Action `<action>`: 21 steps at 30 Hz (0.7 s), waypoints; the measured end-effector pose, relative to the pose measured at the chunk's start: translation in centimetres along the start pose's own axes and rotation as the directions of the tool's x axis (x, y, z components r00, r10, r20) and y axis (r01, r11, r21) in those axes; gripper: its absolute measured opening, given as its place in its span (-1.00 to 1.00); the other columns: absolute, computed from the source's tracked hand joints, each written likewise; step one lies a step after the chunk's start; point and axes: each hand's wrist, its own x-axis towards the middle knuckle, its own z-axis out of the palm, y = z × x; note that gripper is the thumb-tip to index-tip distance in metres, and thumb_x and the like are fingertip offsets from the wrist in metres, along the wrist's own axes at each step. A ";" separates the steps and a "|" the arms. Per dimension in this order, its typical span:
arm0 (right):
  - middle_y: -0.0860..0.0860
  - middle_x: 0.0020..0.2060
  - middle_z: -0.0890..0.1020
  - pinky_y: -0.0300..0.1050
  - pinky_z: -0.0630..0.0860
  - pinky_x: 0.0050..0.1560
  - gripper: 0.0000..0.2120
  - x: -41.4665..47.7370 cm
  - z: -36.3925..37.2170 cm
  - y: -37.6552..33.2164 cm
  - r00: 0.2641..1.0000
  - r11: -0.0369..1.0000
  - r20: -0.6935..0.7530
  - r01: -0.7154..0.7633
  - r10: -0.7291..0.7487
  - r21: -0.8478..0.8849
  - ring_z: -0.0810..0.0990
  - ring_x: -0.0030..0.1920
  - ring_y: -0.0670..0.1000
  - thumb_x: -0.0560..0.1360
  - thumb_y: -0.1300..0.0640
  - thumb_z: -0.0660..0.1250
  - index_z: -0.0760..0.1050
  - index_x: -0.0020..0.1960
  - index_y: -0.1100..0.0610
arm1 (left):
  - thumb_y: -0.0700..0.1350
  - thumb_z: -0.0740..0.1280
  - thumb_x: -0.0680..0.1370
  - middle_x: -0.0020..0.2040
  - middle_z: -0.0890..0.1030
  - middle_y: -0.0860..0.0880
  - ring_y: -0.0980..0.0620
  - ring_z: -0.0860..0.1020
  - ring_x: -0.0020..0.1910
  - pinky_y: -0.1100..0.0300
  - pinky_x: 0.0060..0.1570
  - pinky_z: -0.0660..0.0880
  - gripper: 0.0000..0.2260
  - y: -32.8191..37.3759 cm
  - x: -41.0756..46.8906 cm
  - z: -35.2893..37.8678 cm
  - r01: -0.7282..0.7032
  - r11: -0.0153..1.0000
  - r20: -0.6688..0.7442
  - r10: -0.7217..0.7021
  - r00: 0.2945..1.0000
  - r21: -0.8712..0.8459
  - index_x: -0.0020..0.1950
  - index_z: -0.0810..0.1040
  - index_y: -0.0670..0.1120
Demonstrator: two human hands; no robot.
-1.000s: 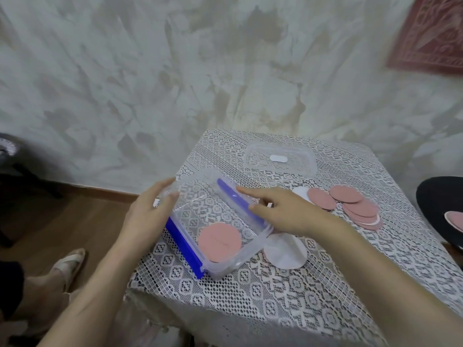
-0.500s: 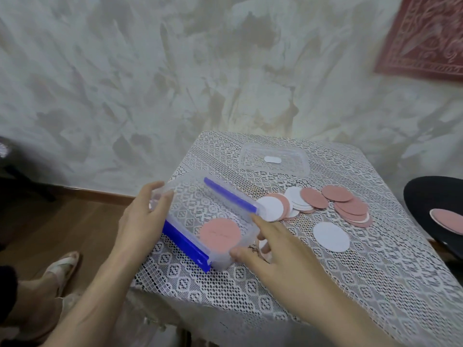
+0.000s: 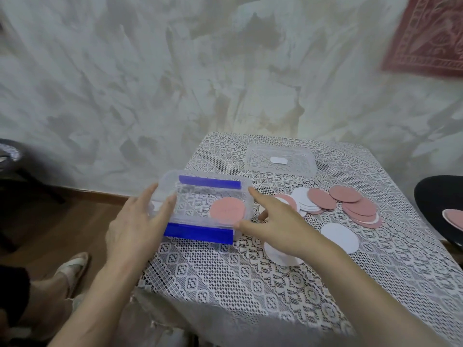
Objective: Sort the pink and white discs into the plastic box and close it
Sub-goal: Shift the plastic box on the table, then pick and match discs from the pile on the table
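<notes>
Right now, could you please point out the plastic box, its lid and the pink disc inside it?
plastic box (image 3: pixel 199 232): head view, near blue latch.
lid (image 3: pixel 300 162): head view, clear panel right of its white label.
pink disc (image 3: pixel 227 209): head view, its centre.

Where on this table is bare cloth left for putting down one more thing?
Free: the near strip between the plastic box and the table's front edge, and the near right corner beyond the lone white disc. Crowded: the disc pile beside the box.
</notes>
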 end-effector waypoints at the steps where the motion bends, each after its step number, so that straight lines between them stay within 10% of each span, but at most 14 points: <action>1: -0.01 0.47 0.42 0.10 0.40 0.40 -0.06 0.2 -0.1 0.1 1.000 1.000 0.009 0.000 0.000 -0.009 0.41 0.43 0.01 0.41 -0.36 0.41 0.02 0.63 -0.22 | 0.57 -0.09 0.45 0.38 0.53 -0.06 -0.19 0.56 0.27 -0.20 0.15 0.51 -0.25 0.1 -0.1 -0.1 0.004 1.000 0.002 -0.004 1.000 0.021 0.54 0.21 0.24; 12: -0.05 0.45 0.48 0.00 0.42 0.29 -0.31 -0.2 -2.0 -0.5 0.993 0.956 -0.002 0.116 -0.121 -0.268 0.53 0.32 0.00 0.55 -0.34 0.26 0.26 0.58 -0.07 | 0.34 0.16 0.57 0.24 0.52 -0.05 -0.11 0.55 0.16 0.01 -0.16 0.56 -0.48 3.4 -1.3 -2.1 -0.159 0.959 -0.106 0.188 0.976 0.236 0.41 0.47 0.09; 21: 0.01 0.15 0.57 0.02 0.45 -0.06 -0.66 -2.8 -4.0 1.1 0.968 0.731 -0.113 0.092 -0.226 -0.676 0.51 0.17 0.13 0.65 -0.13 0.16 0.39 0.34 0.01 | 0.11 0.23 0.59 0.20 0.58 -0.05 -0.12 0.50 0.15 0.02 0.02 0.49 -0.65 11.6 -3.3 0.0 -0.476 0.847 0.055 0.478 0.877 0.238 0.31 0.55 0.01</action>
